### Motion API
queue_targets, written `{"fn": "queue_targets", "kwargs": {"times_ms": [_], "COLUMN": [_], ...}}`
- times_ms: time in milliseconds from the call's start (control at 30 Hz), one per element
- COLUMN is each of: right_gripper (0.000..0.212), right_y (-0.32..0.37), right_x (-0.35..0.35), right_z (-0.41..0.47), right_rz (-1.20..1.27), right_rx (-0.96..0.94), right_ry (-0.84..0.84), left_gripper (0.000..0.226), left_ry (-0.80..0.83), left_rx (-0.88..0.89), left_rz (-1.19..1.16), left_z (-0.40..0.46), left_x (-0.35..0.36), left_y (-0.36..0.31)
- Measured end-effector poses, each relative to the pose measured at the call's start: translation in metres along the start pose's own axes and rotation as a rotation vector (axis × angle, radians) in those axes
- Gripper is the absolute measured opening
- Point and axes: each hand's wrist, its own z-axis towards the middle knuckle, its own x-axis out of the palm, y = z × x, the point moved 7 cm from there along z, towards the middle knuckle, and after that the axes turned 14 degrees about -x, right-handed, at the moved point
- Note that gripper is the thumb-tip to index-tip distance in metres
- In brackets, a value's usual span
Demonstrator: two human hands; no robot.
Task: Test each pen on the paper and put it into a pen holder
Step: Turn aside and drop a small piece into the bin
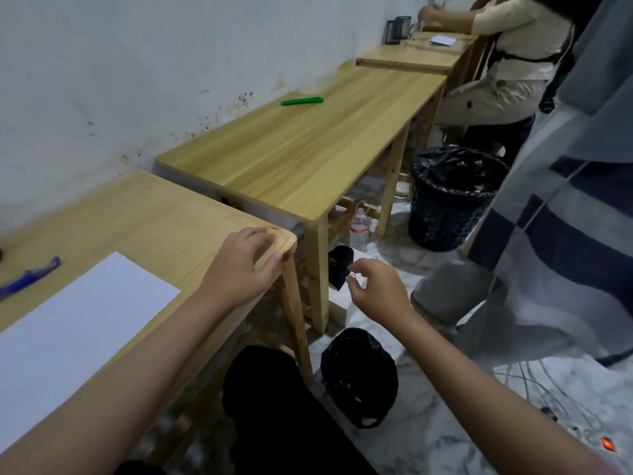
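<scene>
A white sheet of paper (78,323) lies on the near wooden table (137,214). A blue pen (29,277) lies at the table's left, beyond the paper. My left hand (243,265) grips the table's right front corner, fingers curled over the edge. My right hand (376,289) hangs off the table over the floor, thumb and forefinger pinched on a tiny dark item I cannot identify. A green pen (302,100) lies on the second table. Two dark mesh pen holders (397,29) stand on the far table.
Another person (507,63) sits at the far table. Under and beside the tables are a black-lined bin (448,197), a smaller black bin (359,375), a water bottle (359,229) and a black pouch (339,265). Checked cloth (565,234) hangs right; cables and a power strip (606,442) lie on the floor.
</scene>
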Motion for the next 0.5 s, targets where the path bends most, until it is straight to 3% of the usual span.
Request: {"fn": "queue_targets", "kwargs": {"times_ms": [267, 500], "right_gripper": [0.016, 0.021], "right_y": [0.131, 0.275], "right_x": [-0.019, 0.049], "right_z": [0.046, 0.068], "right_rz": [0.17, 0.267], "right_rx": [-0.336, -0.598], "right_ry": [-0.196, -0.037], "left_gripper": [0.039, 0.043], "left_ry": [-0.176, -0.35], "left_rx": [-0.114, -0.325], "left_rz": [-0.075, -0.048], "left_z": [-0.024, -0.084], "left_x": [-0.057, -0.146], "left_y": [0.033, 0.124]}}
